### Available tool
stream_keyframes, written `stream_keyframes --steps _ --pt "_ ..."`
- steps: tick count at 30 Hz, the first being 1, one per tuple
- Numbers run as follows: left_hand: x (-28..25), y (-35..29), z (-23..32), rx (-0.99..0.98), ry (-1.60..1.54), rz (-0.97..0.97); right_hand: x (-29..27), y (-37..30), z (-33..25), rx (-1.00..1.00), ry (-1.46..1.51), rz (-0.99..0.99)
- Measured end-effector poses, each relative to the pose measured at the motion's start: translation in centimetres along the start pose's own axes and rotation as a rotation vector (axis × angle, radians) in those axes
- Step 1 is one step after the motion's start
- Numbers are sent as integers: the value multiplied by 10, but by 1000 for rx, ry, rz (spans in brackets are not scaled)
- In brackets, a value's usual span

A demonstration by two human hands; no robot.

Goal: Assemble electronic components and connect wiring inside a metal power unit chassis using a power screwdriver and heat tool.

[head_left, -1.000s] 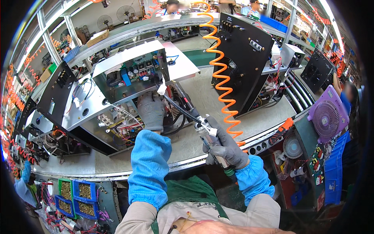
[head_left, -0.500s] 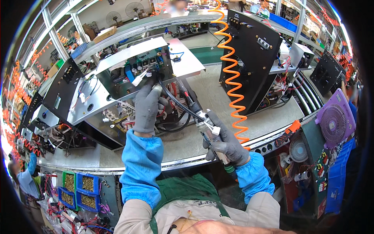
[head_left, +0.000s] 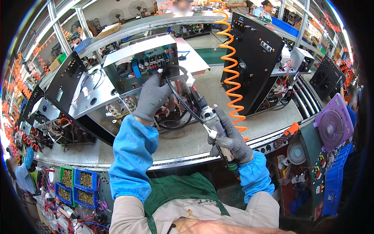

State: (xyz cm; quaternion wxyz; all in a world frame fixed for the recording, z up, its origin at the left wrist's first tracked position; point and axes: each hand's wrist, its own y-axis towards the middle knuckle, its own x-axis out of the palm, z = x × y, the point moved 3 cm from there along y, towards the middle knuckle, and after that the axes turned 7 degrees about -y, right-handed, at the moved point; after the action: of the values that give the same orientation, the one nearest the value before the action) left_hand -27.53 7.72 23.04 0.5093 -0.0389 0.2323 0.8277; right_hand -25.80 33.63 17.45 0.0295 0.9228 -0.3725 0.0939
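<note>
A head-worn fisheye looks down and forward over the nearby workbench (head_left: pixel 181 143).

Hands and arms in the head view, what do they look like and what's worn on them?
The left hand and right hand both wear grey gloves. Over the forearms go loose, bright blue sleeve covers, wrinkled and gathered at the ends. Beyond those, toward the shoulders, light beige sleeves show.
</note>
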Motion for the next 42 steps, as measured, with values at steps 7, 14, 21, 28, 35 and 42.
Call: stream_keyframes --steps 7,14,21,28,35,42 --pt "0 8 -10 -161 15 -57 6 9 -10 20 -18 -45" --pt "-4 6 -6 -208 -118 -115 16 14 -13 -37 109 -102" --pt "-2 5 0 -184 -242 -153 24 18 -19 -42 87 -41" --pt "-1 14 -18 -239 -168 -205 33 20 -25 -81 97 -59" --pt "2 13 -16 -63 -29 -123 31 31 -42 -66 31 -82" --pt "0 16 -25 -166 -139 -186 34 40 -46 -61 -75 -104"
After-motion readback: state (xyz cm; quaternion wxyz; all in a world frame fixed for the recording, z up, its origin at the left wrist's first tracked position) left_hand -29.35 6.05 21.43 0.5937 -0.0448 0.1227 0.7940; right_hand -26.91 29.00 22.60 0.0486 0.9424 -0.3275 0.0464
